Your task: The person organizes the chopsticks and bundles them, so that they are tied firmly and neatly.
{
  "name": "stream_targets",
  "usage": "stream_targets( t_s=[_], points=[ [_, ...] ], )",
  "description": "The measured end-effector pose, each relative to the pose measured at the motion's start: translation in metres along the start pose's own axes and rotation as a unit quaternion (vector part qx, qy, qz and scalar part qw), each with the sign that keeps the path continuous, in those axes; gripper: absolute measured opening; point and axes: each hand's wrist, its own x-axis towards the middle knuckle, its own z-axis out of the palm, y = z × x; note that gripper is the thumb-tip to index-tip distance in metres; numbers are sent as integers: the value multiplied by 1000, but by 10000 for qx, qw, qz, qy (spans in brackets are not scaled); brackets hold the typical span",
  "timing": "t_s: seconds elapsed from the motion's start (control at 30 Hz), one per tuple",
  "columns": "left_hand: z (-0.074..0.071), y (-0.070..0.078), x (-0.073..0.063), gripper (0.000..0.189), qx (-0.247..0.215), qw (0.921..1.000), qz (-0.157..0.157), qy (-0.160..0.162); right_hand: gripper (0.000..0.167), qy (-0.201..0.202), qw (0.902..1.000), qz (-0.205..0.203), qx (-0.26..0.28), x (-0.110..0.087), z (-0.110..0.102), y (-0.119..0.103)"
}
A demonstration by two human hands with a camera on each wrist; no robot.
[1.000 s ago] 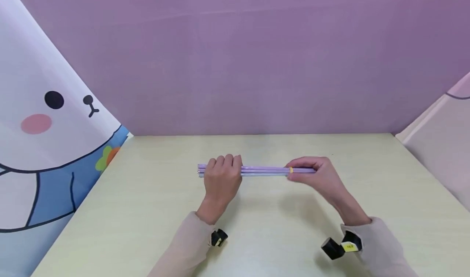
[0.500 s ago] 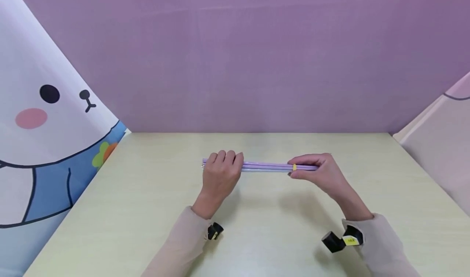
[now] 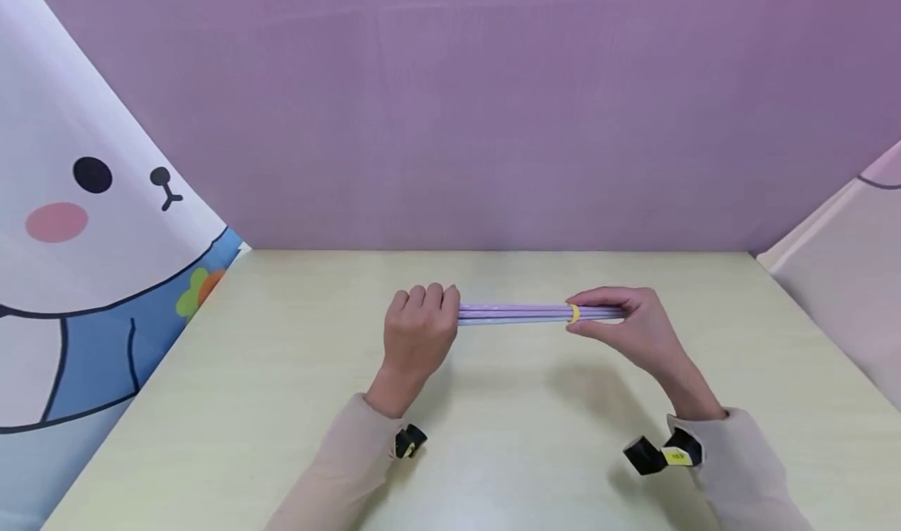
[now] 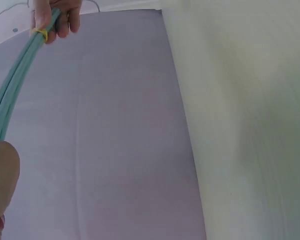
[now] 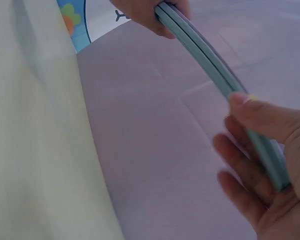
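A bundle of slim chopsticks (image 3: 514, 313), lilac on top and pale blue along the near side, is held level above the table in the head view. My left hand (image 3: 420, 324) is curled round its left part and hides that end. A yellow rubber band (image 3: 574, 313) circles the bundle toward its right end. At the band my right hand (image 3: 629, 324) pinches the bundle between thumb and fingers. In the right wrist view the chopsticks (image 5: 205, 52) look blue-green, the thumb (image 5: 252, 112) pressing on them while the other fingers stay loosely spread below.
Under both hands lies a pale wood-grain table (image 3: 507, 453). A purple backdrop (image 3: 493, 109) rises behind its far edge, and a cartoon-printed cloth (image 3: 91, 281) hangs along the left side. Small black cameras (image 3: 411, 441) are strapped at both wrists.
My right hand has moved a little right with the band and bundle. The chopstick ends that stuck out left of my left hand are now hidden in it.
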Motion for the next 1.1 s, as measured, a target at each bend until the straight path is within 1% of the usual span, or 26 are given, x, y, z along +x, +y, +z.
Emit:
stream_targets(
  t_s=[0.03,0.07,0.1,0.13,0.17,0.27,0.3,0.33,0.37,0.4,0.47,0.53,0.67,0.77,0.8,0.87,0.93,1.0,1.03,1.1],
  points=[
    [0,1,0,33,35,10000,18,32,27,58,9995,-44,-305,0,3,-2],
    [-1,2,0,33,66,10000,33,56,28,111,9970,-160,-743,-1,6,-4],
    [-1,3,-1,33,88,9999,39,62,28,152,9922,-304,-1198,-1,9,-5],
    [-1,4,-2,32,100,9999,27,64,29,209,9868,-436,-1543,-1,12,-7],
    [-2,4,-3,33,117,9999,-7,26,30,291,9801,-607,-1868,-2,14,-8],
    [-1,4,-6,34,111,9999,-98,-60,32,610,9528,-1222,-2710,-3,23,-10],
    [-1,4,-6,34,100,9999,-102,-82,33,645,9487,-1404,-2760,-3,26,-10],
    [-1,5,-6,34,76,9999,-78,-91,34,614,9477,-1536,-2728,-3,30,-10],
    [-1,5,-6,33,51,9999,-48,-96,34,590,9446,-1673,-2761,-4,32,-11],
    [-1,6,-6,33,26,9999,-17,-101,34,529,9442,-1746,-2743,-4,35,-11],
    [-1,8,-6,32,-12,9999,41,-99,34,282,9483,-1786,-2608,-5,37,-12],
    [-1,9,-6,31,-41,9999,91,-79,36,29,9569,-1619,-2409,-5,35,-14],
    [0,9,-6,33,-30,10000,59,36,40,-212,9695,-1374,-2019,-7,19,-15],
    [0,7,-7,36,30,9999,-18,119,36,-254,9735,-1429,-1766,-8,8,-15],
    [0,7,-7,37,50,9999,-48,131,34,-244,9726,-1515,-1747,-8,7,-14],
    [-1,6,-7,37,81,9998,-113,156,31,-151,9646,-1844,-1880,-8,7,-13],
    [-2,5,-7,37,108,9997,-202,131,31,50,9526,-2256,-2038,-8,13,-13],
    [-3,5,-7,36,117,9996,-226,142,26,196,9376,-2698,-2185,-9,22,-12],
    [-3,5,-7,35,116,9996,-204,153,23,240,9312,-2855,-2255,-9,27,-12],
    [-4,5,-8,34,134,9997,-177,138,22,257,9246,-3033,-2292,-9,37,-13]
  ],
)
